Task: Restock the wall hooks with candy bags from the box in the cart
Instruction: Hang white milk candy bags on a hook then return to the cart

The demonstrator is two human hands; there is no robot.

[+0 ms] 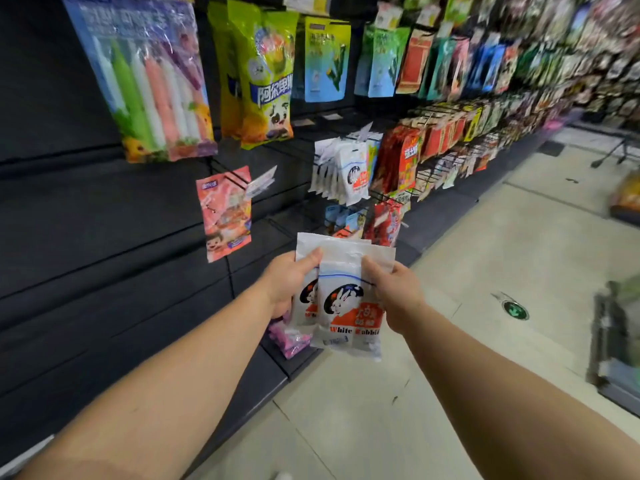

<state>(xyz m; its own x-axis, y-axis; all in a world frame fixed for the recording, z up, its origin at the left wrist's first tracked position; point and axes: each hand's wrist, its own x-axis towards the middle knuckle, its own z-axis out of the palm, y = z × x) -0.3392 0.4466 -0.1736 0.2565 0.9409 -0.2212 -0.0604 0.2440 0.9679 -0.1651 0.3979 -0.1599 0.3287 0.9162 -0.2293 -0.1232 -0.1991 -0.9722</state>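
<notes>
We hold a small stack of white plastic candy bags printed with a rabbit and red lettering [346, 299] out in front of us, between chest and wall. Our left hand [289, 285] grips the rear bags along their left edge, thumb over the front near the top and fingers [282, 311] curled behind. Our right hand [393, 292] pinches the front bag by its upper right edge, so both hands are clenched on the stack and the front bag sits slightly lower than the ones behind it.

These bags look light and soft, a crinkly film around loose wrapped sweets, so we judge they will sag and slide against one another if held by the belly. The flat sealed header at the top is the stiffest part and the likely place for the hang hole, so that is where we should take each bag to thread it.

Just beyond our hands, a pink printed packet [225, 211] hangs alone on the dark wall panel [104, 209]. Up and right of it hangs the matching row of white rabbit bags on a hook [343, 173], our likely target. At the right edge, blurred, stands what may be the green cart [620, 344]; the box cannot be made out.
</notes>
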